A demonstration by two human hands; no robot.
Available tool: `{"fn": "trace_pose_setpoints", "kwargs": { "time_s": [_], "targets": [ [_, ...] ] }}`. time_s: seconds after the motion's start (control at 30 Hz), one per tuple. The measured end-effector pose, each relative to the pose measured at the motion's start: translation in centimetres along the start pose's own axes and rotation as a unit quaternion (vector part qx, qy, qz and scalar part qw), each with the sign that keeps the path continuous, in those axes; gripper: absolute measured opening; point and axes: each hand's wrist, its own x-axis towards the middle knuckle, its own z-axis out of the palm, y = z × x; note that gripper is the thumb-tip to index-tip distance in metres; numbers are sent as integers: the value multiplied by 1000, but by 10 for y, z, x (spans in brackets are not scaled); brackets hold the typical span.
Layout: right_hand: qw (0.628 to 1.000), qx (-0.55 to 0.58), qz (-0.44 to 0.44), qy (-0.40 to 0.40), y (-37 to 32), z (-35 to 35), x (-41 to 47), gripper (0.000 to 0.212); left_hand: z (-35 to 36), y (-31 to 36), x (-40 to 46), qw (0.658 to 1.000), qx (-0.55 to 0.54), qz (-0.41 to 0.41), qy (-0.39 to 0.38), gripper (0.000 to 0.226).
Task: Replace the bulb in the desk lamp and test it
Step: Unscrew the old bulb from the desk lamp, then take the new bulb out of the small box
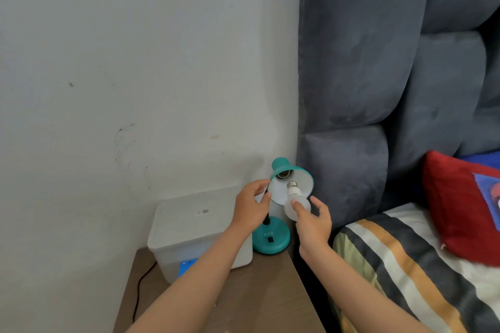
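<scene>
A small teal desk lamp stands on the bedside table, its round base (271,241) at the table's back right corner. The shade (290,182) is tilted up toward me, white inside, and its socket (283,174) is bare. My left hand (250,208) grips the left rim of the shade. My right hand (311,220) holds a white bulb (295,204) by its globe, screw cap pointing up into the shade mouth, a short way below and right of the socket.
A white lidded plastic box (189,227) sits left of the lamp on the brown table (259,297), with a black cable (140,289) trailing down its left side. A grey padded headboard (378,76), striped bedding (405,273) and a red pillow (460,203) lie to the right.
</scene>
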Motion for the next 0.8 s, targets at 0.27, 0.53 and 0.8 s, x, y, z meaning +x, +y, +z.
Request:
{"fn": "trace_pose_setpoints", "kwargs": {
  "time_s": [0.27, 0.53, 0.8],
  "targets": [
    [993, -113, 27, -34, 64, -12, -66, 38, -46, -68, -97, 992, 95, -78, 23, 28],
    [954, -270, 112, -60, 137, 9, -107, 32, -91, -114, -147, 942, 237, -201, 123, 40],
    [923, -336, 171, -70, 165, 32, -108, 43, -98, -132, -155, 954, 149, -224, 134, 47]
  ]
}}
